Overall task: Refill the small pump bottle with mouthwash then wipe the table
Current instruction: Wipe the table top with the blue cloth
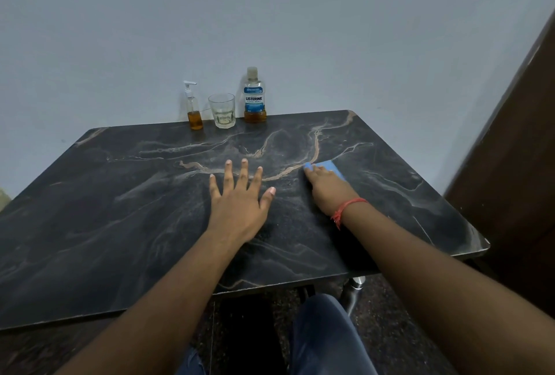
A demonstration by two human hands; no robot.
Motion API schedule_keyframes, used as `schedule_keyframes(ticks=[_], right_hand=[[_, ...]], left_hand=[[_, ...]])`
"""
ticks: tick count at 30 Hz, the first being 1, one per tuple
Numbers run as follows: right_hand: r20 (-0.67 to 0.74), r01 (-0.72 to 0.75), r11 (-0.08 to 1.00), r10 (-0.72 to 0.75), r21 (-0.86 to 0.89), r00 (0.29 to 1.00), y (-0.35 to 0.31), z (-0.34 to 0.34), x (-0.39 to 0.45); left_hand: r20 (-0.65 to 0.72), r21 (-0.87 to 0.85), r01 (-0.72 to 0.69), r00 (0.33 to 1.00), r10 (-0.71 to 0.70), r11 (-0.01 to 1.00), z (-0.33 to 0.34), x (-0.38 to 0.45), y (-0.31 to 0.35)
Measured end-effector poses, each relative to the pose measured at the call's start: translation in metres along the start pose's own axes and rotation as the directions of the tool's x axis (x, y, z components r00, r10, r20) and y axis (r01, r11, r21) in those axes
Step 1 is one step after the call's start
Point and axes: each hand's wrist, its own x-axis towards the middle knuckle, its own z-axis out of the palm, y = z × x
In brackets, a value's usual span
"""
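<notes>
A small clear pump bottle (193,110) with amber liquid in its lower part stands at the far edge of the dark marble table (120,209). To its right stands the mouthwash bottle (254,96), cap on, with a little amber liquid at the bottom. My left hand (240,197) lies flat on the table's middle, fingers spread, holding nothing. My right hand (329,187) presses down on a blue cloth (333,168) right of centre; most of the cloth is hidden under the hand.
A clear drinking glass (222,110) stands between the two bottles by the wall. A dark wooden panel (516,149) rises at the right. My knees show under the table's near edge.
</notes>
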Motion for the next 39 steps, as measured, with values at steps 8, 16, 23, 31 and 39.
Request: schedule_keyframes(ticks=[8, 16, 23, 31, 39], right_hand=[[-0.014, -0.035, 0.999, 0.035, -0.034, 0.999, -0.004, 0.002, 0.004], [0.01, -0.215, 0.976, 0.216, -0.043, 0.976, 0.035, -0.022, -0.003], [-0.063, -0.207, 0.976, 0.211, 0.064, 0.975, 0.035, -0.025, -0.009], [-0.027, 0.04, 0.975, -0.035, 0.218, 0.999, -0.071, -0.01, -0.015], [-0.028, 0.215, 0.969, -0.213, 0.12, 0.977, -0.166, 0.013, -0.018]], left_hand=[[-0.002, 0.017, 0.012, 1.0, -0.012, 1.0, 0.0, 0.001, -0.01], [-0.01, 0.024, 0.034, 0.999, -0.033, 0.999, 0.001, -0.001, -0.032], [-0.008, 0.011, 0.041, 0.999, -0.041, 0.999, 0.003, -0.002, -0.038], [0.01, 0.012, 0.094, 0.996, -0.094, 0.996, -0.006, -0.015, -0.061], [-0.031, 0.001, 0.242, 0.97, -0.242, 0.97, -0.024, -0.047, -0.125]])
